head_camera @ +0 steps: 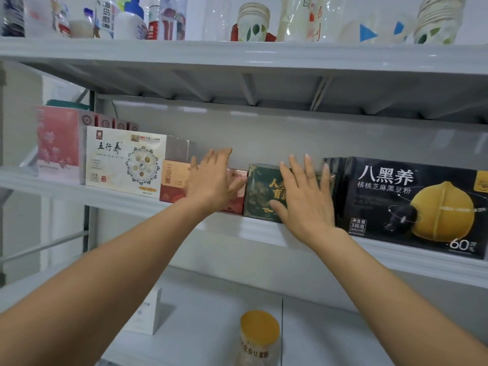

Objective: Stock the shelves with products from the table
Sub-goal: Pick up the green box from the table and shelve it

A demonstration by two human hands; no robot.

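Observation:
On the middle shelf (132,199) stands a row of product boxes. My left hand (214,180) is flat and spread against small red boxes (171,183), fingers apart, gripping nothing. My right hand (306,199) lies open, palm forward, against the front of a dark green box with gold lettering (260,188). A big black box with a yellow fruit picture (412,204) stands just right of that hand. A wide white box (124,159) stands left of the red ones, and a pink box (58,143) is at the far left.
The top shelf (237,52) carries bottles (105,18) and stacks of paper cups (253,22). On the lower shelf stand a yellow-lidded jar (260,336) and a small white box (148,313). A grey back panel shows behind the boxes on the middle shelf.

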